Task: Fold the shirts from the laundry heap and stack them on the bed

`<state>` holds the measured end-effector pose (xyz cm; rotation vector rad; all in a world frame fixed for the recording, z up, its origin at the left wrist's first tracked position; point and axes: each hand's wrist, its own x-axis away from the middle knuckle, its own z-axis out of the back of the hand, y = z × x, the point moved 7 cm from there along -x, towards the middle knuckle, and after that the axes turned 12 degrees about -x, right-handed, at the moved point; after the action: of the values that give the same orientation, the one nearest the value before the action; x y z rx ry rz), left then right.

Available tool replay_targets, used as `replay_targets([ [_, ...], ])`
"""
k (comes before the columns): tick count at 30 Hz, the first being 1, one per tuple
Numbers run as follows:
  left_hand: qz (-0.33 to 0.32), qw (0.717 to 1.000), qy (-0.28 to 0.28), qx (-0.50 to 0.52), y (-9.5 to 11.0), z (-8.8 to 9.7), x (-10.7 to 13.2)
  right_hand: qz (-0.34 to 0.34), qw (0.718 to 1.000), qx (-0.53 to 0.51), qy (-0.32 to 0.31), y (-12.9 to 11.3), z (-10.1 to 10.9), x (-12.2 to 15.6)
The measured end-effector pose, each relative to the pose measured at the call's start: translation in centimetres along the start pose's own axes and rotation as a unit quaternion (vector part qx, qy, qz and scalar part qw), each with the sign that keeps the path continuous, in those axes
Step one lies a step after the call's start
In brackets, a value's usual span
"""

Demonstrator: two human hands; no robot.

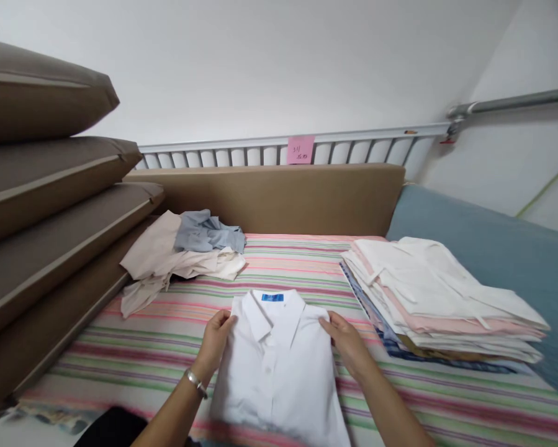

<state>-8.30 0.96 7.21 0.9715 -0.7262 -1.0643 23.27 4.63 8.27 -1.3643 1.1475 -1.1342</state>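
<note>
A white collared shirt (283, 379) lies front up on the striped sheet (288, 257), its sides tucked into a narrow shape. A blue label (272, 298) shows inside its collar. At the shirt's left shoulder edge, my left hand (217, 332) pinches the fabric between thumb and fingers; a silver bracelet circles that wrist. My right hand (346, 338) pinches the opposite shoulder edge in the same way. The lower end of the shirt runs out of the bottom of the view.
Folded garments (446, 285) are stacked at the right, white on top. Crumpled clothes (167, 254), beige and grey-blue, lie at the back left. Thick brown cushions (50, 223) rise on the left. A brown padded board (279, 195) and a railing with a pink note (300, 150) stand behind.
</note>
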Motion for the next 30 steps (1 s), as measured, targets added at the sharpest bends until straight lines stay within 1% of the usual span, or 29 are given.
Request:
replay_targets([
  [1, 0.016, 1.000, -0.007, 0.006, -0.5, -0.1, -0.1, -0.028, 0.999, -0.044, 0.000, 0.9, 0.1, -0.4],
  [2, 0.035, 0.999, -0.015, 0.009, -1.1, -0.3, -0.3, -0.056, 0.996, -0.062, 0.006, 2.0, 0.4, -0.7],
  [4, 0.071, 0.997, -0.033, 0.008, -2.1, -0.7, -0.9, -0.093, 0.994, -0.057, 0.024, 3.7, 1.0, -1.4],
  [6, 0.096, 0.994, -0.051, 0.004, -2.5, -1.2, -1.5, -0.100, 0.993, -0.034, 0.049, 4.7, 1.6, -2.0],
  [7, 0.100, 0.993, -0.055, 0.002, -2.5, -1.4, -1.8, -0.095, 0.993, -0.022, 0.062, 4.9, 1.8, -2.4],
  [9, 0.090, 0.995, -0.052, 0.004, -2.0, -1.8, -2.3, -0.068, 0.994, 0.006, 0.089, 4.7, 2.1, -3.1],
  [12, 0.049, 0.998, -0.023, 0.015, -1.2, -2.3, -2.8, -0.009, 0.993, 0.036, 0.108, 4.1, 1.9, -3.9],
  [14, 0.043, 0.999, -0.006, 0.012, -1.4, -2.4, -3.0, 0.017, 0.992, 0.053, 0.112, 4.0, 1.6, -4.3],
  [17, 0.075, 0.997, 0.007, -0.002, -2.2, -2.2, -3.2, 0.028, 0.990, 0.081, 0.114, 4.6, 1.6, -4.5],
  [19, 0.103, 0.995, -0.004, -0.002, -2.6, -1.7, -2.7, 0.024, 0.989, 0.092, 0.117, 4.9, 2.0, -4.4],
  [20, 0.118, 0.993, -0.019, 0.003, -2.8, -1.4, -2.2, 0.019, 0.988, 0.096, 0.120, 5.0, 2.3, -4.1],
  [22, 0.147, 0.987, -0.062, 0.020, -3.0, -0.7, -0.4, 0.006, 0.986, 0.102, 0.130, 4.9, 3.2, -2.9],
  [24, 0.170, 0.979, -0.108, 0.041, -3.3, 0.2, 2.3, -0.010, 0.984, 0.103, 0.145, 4.8, 4.2, -0.6],
  [27, 0.191, 0.963, -0.175, 0.075, -4.3, 1.2, 6.4, -0.050, 0.978, 0.121, 0.164, 5.2, 5.3, 4.5],
  [29, 0.203, 0.951, -0.215, 0.090, -5.2, 1.4, 8.3, -0.076, 0.973, 0.150, 0.160, 5.8, 5.1, 8.0],
  [30, 0.208, 0.946, -0.227, 0.097, -5.7, 1.4, 8.8, -0.082, 0.971, 0.165, 0.151, 6.2, 4.6, 9.5],
])
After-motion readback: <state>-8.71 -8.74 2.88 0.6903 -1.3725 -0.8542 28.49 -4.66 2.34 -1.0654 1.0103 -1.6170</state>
